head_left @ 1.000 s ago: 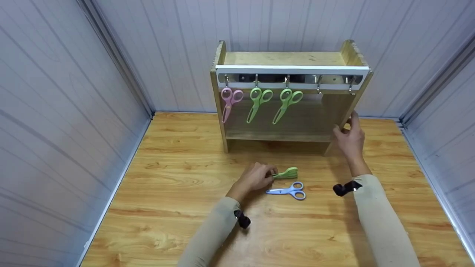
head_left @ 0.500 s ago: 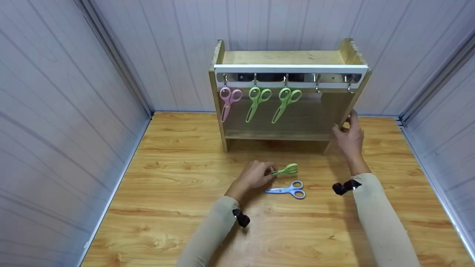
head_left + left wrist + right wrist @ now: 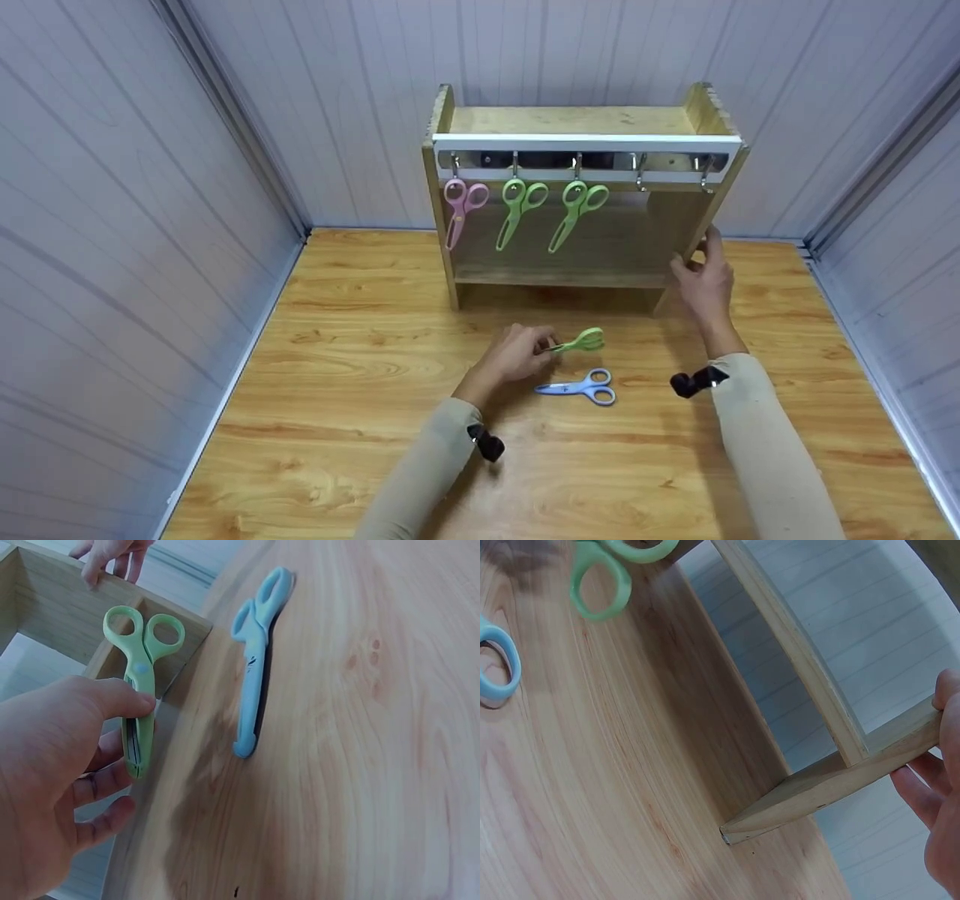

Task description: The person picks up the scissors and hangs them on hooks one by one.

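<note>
My left hand (image 3: 517, 352) pinches a pair of green scissors (image 3: 139, 667) by the blade end, thumb on top, with the two handle loops pointing away from the palm. Just in front of that hand, a pair of blue scissors (image 3: 576, 387) lies flat on the table. My right hand (image 3: 705, 285) grips the right side panel of a wooden rack (image 3: 670, 247), thumb on the front edge and fingers behind. From the rack's hooks hang pink scissors (image 3: 459, 214) and two pairs of green scissors, one in the middle (image 3: 513, 216) and one to its right (image 3: 571, 217).
A white rail with a metal hook strip (image 3: 589, 160) runs across the rack's front. Its two right-hand hooks (image 3: 641, 174) carry nothing. Panelled walls (image 3: 360, 112) close in the wooden table (image 3: 337, 420) at the back and on both sides.
My left hand has raised the green scissors slightly, and their handle loops have turned a little. The right hand stays on the rack's side panel, and the blue scissors lie where they were.
</note>
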Demonstrator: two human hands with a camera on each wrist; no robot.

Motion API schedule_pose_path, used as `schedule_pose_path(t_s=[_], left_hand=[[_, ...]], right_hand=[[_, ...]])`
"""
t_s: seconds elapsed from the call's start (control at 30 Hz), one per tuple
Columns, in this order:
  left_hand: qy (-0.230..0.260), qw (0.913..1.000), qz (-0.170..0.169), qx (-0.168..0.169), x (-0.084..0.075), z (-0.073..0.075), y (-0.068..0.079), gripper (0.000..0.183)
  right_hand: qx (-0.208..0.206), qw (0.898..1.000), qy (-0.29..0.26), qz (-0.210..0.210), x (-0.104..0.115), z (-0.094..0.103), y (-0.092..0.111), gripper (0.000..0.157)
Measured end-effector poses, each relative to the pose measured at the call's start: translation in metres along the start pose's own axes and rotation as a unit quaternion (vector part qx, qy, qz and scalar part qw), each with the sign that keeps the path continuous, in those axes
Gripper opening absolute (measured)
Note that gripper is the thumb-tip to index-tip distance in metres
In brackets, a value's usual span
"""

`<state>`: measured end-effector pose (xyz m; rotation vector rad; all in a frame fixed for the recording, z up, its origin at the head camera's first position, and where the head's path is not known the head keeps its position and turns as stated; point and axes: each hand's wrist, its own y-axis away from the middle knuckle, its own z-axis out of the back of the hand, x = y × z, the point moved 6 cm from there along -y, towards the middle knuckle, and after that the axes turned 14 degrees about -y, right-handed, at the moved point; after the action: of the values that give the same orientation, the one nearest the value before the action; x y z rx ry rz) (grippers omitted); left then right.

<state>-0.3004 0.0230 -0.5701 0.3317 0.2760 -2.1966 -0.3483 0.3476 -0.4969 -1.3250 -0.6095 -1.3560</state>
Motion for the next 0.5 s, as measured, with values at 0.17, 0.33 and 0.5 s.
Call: schedule_pose_path(t_s=[0.17, 0.33, 0.5], left_hand=[[0.009, 0.9999, 0.000, -0.006, 0.000, 0.005, 0.000, 0.016], [0.006, 0.9999, 0.004, -0.011, -0.002, 0.010, -0.001, 0.016], [0.003, 0.9999, 0.010, -0.014, -0.002, 0.014, -0.002, 0.015]], right_hand=[[-0.003, 1.000, 0.007, -0.001, -0.001, 0.000, 0.000, 0.072], [-0.002, 1.000, 0.007, 0.000, 0.000, 0.000, -0.001, 0.073], [-0.003, 1.000, -0.003, -0.002, -0.001, 0.001, -0.002, 0.074]])
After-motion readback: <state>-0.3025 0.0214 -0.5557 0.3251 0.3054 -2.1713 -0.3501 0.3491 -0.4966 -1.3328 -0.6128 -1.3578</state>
